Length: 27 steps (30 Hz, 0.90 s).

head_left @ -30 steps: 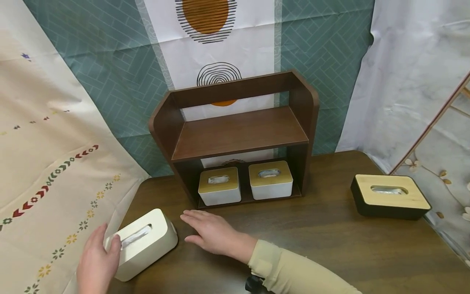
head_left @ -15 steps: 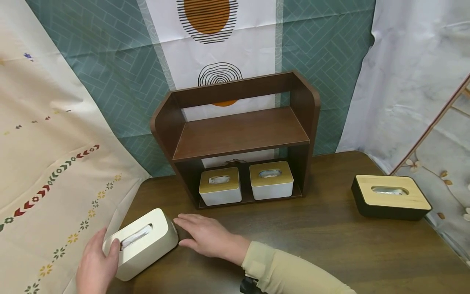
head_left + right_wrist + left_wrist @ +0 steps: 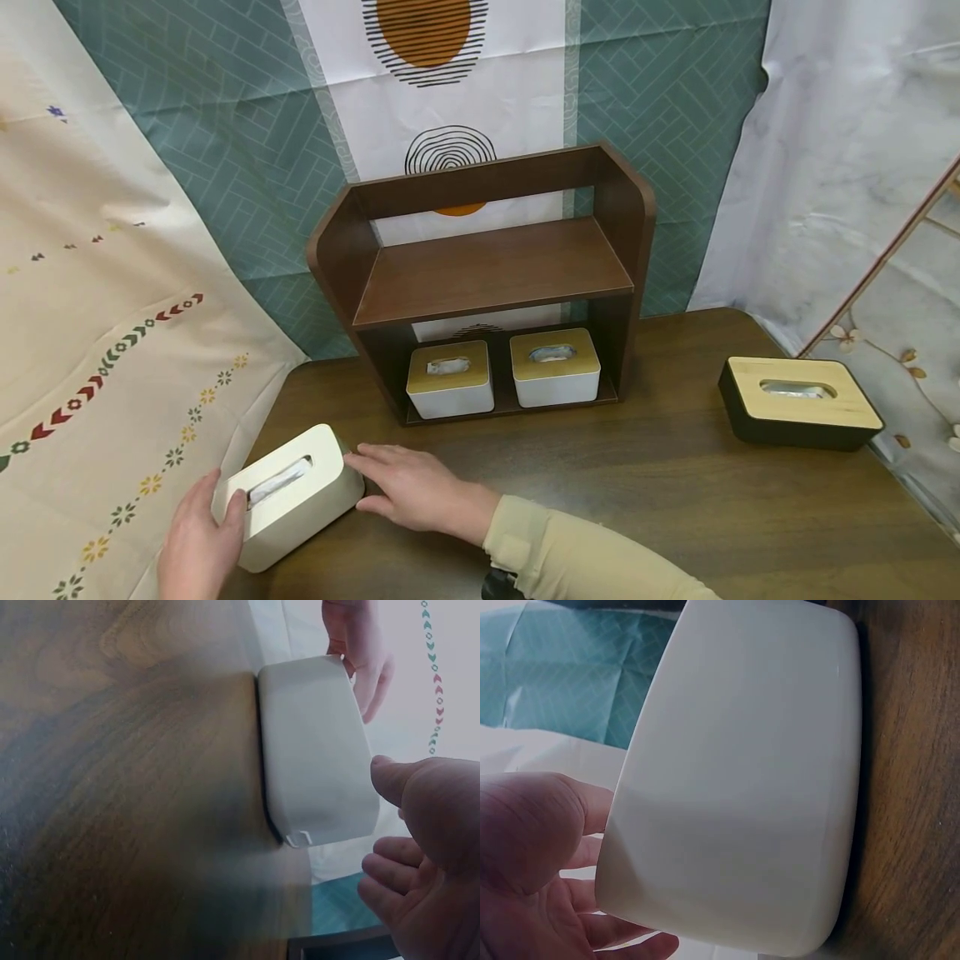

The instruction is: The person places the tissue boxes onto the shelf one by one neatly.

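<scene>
A white tissue box (image 3: 296, 500) with a tissue in its top slot lies at an angle on the table's left side. At its near-left end is my left hand (image 3: 198, 537), the thumb by the top edge and the fingers loosely spread around the end. The left wrist view shows that palm beside the box wall, the fingers partly hidden behind it. My right hand (image 3: 412, 492) reaches to the box's other end with fairly straight fingers. Its fingertips are at that end in the head view; whether they touch, I cannot tell.
A brown two-tier shelf (image 3: 495, 271) stands at the back. Two white tissue boxes with wooden lids, one left (image 3: 450, 400) and one right (image 3: 557, 387), sit on its lower level. A black tissue box with a wooden lid (image 3: 802, 404) is at the right of the table (image 3: 637, 500).
My right hand has moved left and slightly nearer, up to the end of the white tissue box. The left hand and the box have stayed nearly still.
</scene>
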Available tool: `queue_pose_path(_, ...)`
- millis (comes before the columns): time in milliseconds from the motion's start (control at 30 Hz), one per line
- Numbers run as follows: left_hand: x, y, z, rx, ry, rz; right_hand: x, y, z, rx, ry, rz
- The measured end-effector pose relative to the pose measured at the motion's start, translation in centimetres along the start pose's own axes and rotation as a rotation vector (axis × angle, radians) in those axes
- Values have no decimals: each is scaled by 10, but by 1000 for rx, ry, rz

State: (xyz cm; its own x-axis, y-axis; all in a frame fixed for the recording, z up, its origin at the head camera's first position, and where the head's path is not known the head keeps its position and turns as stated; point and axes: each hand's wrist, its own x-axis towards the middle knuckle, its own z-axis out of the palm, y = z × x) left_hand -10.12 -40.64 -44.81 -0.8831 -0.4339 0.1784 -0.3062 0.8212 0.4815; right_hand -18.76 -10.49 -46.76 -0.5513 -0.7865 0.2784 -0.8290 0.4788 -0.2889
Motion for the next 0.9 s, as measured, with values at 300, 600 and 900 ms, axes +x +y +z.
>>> queue_pose_path(300, -1, -5, 3, -1, 8, 20, 1, -6, 4, 0, -26, 4)
queue_pose_path(600, -2, -6, 3, -6, -10, 6, 1, -9, 7, -17, -31, -28)
queue_pose_path(900, -3, -5, 2, 4, -28, -5, 1, -12, 7, -17, -44, -47)
